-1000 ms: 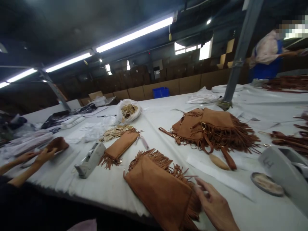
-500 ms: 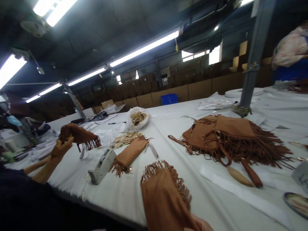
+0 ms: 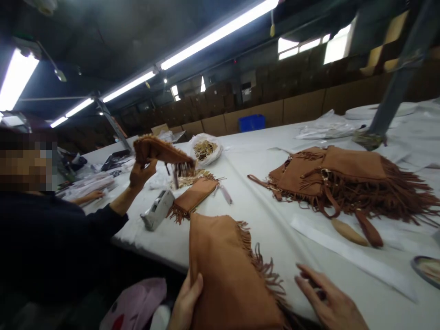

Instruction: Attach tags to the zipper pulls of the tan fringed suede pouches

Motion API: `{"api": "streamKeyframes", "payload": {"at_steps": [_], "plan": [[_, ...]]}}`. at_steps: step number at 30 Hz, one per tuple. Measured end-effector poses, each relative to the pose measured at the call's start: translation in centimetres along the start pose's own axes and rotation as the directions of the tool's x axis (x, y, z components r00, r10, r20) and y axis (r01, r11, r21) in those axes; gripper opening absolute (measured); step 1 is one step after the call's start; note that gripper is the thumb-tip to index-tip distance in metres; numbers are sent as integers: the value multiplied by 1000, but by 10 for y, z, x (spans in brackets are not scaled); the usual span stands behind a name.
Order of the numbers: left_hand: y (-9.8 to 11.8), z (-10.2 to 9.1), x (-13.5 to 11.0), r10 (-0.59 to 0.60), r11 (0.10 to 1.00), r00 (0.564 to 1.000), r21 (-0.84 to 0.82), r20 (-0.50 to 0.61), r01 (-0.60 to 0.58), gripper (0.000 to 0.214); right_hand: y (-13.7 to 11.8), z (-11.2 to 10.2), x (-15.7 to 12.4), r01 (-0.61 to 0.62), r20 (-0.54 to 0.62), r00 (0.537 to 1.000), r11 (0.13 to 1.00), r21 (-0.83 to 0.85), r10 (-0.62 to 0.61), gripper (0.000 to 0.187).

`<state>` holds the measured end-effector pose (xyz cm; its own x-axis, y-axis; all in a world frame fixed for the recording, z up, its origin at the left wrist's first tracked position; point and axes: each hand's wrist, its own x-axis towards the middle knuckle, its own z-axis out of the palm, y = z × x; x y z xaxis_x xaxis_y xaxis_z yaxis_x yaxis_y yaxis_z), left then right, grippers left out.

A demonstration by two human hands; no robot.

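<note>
A brown fringed pouch [image 3: 227,270] stands tilted at the near table edge, its fringe along the right side. My left hand [image 3: 187,298] grips its left edge, thumb in front. Apart from the pouch on the right, my right hand [image 3: 330,298] is over the white table with its fingers apart and slightly bent, and I see nothing in it. Just beyond the held pouch lies a smaller brown fringed pouch [image 3: 195,195], beside a grey tape dispenser [image 3: 158,211]. A small knife-like tool [image 3: 226,195] rests to the right of that pouch.
A pile of brown fringed bags [image 3: 350,178] lies on the right. At left, a co-worker's hand [image 3: 140,176] holds up another fringed pouch [image 3: 161,151]. A plastic bag of tan strips [image 3: 205,150] sits farther back. A metal post [image 3: 398,82] rises from the table.
The view has shifted. The held pouch is turned, with its fringe now at the right; my left hand has come onto it and my right hand is off it. The co-worker's pouch has moved right.
</note>
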<state>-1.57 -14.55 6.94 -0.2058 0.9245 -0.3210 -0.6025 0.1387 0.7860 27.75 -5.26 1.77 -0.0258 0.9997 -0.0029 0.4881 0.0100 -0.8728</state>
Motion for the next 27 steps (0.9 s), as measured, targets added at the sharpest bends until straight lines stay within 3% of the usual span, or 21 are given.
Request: {"api": "streamKeyframes", "payload": {"at_steps": [3,9,12,17,23,27], "plan": [[10,-10,-6,-37,996,998,-88,-53,32,62,16,-4,7,4,-46,999,997,-80,-8,55],[24,-26,-2,-54,981,994,-193,-99,34,52,29,-6,7,14,-16,1000,994,-113,-16,55],[30,-30,-1,-27,974,993,-225,-112,1,49,37,-9,12,-46,12,999,989,-140,48,53],[45,-36,8,-3,965,994,-262,-110,-26,47,62,-9,22,-102,-41,994,988,-117,98,55],[61,-39,20,8,992,996,-126,-91,-19,52,60,-11,12,-100,-31,995,994,-36,99,52],[94,-34,43,121,992,990,35,-74,-119,52,48,-13,4,-59,-36,998,998,-10,59,45]]}}
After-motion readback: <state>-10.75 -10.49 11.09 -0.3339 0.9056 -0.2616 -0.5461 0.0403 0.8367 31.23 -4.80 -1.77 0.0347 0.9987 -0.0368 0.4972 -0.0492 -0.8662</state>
